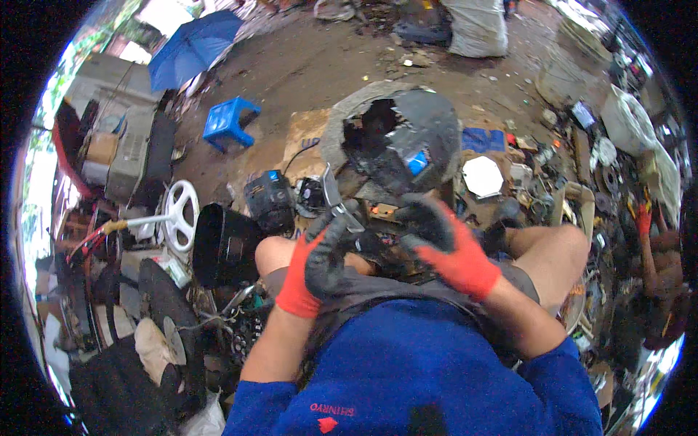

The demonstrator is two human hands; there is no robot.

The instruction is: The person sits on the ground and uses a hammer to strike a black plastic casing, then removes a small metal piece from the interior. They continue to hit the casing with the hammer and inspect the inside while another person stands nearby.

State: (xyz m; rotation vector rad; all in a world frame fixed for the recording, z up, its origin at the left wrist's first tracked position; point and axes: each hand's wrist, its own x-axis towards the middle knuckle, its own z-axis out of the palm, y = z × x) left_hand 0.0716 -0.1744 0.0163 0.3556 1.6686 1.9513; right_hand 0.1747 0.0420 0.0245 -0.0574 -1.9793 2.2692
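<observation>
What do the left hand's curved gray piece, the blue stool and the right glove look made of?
Curved gray piece in the left hand: metal or hard plastic, smooth; its pale highlights fit either.
Blue stool: probably moulded plastic, semi-gloss, from its uniform colour.
Right glove: likely matte red fabric; the dark fingers suggest a rubbery coating.

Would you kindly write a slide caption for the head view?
Gloved left hand holding a curved metal piece, gloved right hand close by, a blue stool beyond.
</observation>
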